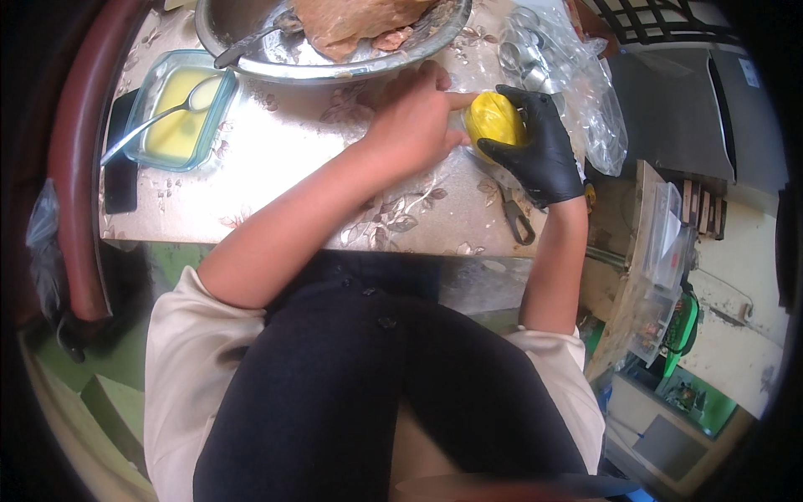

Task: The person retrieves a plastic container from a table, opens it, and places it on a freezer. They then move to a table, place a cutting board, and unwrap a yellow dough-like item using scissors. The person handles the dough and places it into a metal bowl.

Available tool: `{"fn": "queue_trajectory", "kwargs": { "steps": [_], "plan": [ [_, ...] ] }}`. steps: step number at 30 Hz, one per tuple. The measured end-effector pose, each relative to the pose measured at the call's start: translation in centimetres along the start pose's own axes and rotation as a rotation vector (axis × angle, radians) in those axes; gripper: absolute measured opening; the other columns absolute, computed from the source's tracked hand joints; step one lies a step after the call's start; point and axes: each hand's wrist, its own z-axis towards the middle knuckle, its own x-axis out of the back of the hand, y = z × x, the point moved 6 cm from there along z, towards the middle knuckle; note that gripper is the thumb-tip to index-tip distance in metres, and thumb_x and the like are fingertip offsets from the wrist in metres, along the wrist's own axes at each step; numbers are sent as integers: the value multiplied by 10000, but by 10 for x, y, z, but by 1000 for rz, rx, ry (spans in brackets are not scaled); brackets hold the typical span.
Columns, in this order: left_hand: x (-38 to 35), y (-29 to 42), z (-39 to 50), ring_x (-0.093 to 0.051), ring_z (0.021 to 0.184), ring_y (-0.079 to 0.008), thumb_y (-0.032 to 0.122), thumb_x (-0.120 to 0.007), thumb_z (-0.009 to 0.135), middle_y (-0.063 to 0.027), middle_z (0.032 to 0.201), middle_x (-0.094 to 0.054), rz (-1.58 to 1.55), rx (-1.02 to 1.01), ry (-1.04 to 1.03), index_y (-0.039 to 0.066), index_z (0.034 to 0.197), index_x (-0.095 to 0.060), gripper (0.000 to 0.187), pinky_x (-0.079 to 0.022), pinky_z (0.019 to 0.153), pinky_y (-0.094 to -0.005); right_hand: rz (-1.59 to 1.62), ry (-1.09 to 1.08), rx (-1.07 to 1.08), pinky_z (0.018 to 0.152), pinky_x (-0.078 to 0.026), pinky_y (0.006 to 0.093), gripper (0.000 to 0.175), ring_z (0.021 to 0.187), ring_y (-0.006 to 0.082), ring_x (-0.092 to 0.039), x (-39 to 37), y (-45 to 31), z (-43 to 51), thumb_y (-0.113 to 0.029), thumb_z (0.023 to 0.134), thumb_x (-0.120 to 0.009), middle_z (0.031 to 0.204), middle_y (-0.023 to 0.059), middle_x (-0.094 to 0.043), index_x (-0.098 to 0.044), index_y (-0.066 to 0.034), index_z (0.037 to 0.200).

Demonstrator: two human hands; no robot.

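In my right hand, which wears a black glove, sits a rounded yellow bundle with a shiny, creased surface. A pale, see-through rim shows along its left side. The bare thumb and index finger of my left hand hold that side, while its other fingers are curled away. Beyond the hands stands a large metal basin. A mass of pinkish-brown minced meat or dough fills much of it, with a metal spoon leaning on the rim.
At left, a glass dish holds yellow liquid, with a spoon across it and a black phone-like slab beneath. Clear plastic bags and small metal molds lie at right. A dark-handled tool rests near the table edge.
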Motion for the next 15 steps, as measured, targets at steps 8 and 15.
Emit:
{"fn": "queue_trajectory", "kwargs": {
  "steps": [8, 15],
  "plan": [
    [-2, 8, 2, -436, 1256, -345, 360, -854, 656, -130, 1324, -458, -79, -134, 101, 196, 1284, -609, 693, -386, 1061, -435, 214, -149, 53, 952, -446, 375, 690, 1107, 203, -536, 10, -3, -2, -10, 690, -793, 1211, 45, -542, -528, -127, 1316],
    [-3, 8, 6, -463, 1245, -280, 301, -852, 664, -90, 1316, -458, -219, -122, -2, 86, 1206, -633, 623, -400, 1054, -403, -271, -498, 305, 917, -471, 385, 760, 1039, 295, -555, 18, -20, 19, 84, 645, -738, 1125, 95, -539, -534, -197, 1321]
  ]
}}
